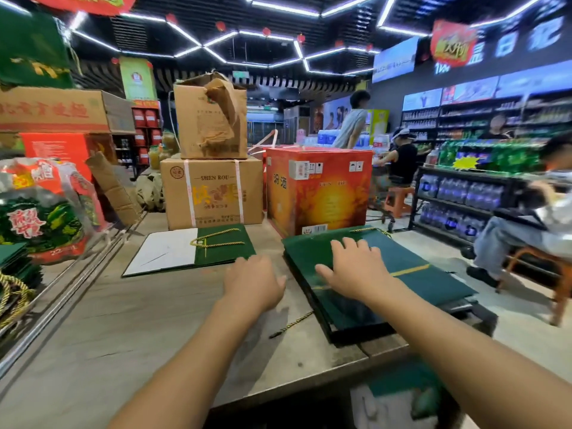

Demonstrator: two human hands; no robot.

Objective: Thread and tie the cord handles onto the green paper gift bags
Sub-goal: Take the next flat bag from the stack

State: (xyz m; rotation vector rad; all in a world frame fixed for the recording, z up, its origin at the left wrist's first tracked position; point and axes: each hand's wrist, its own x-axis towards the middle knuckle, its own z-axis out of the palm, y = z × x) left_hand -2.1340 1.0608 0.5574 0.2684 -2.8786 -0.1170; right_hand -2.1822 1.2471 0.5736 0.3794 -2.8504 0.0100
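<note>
Red carton (318,190) stands at far side of table (123,320). Directly in front of red carton: stack of flat green bags (418,283), right hand (353,270) flat on top, fingers spread straight. Front-left of red carton: left hand (252,281), fingers relaxed, holding nothing; contact with table unclear. Loose cord (291,325) on table, well in front of red carton, one end at stack's edge. Left of red carton: single green bag (226,255) lying flat, gold cord handle (216,238) looped on it.

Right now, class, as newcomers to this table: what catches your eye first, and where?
First the two bare hands in the middle: the right hand lies flat on a stack of green bags at the table's right edge, the left hand beside it over the tabletop. Then the orange-red box behind that stack, and, farther left, a single green bag with a gold cord handle.
</note>
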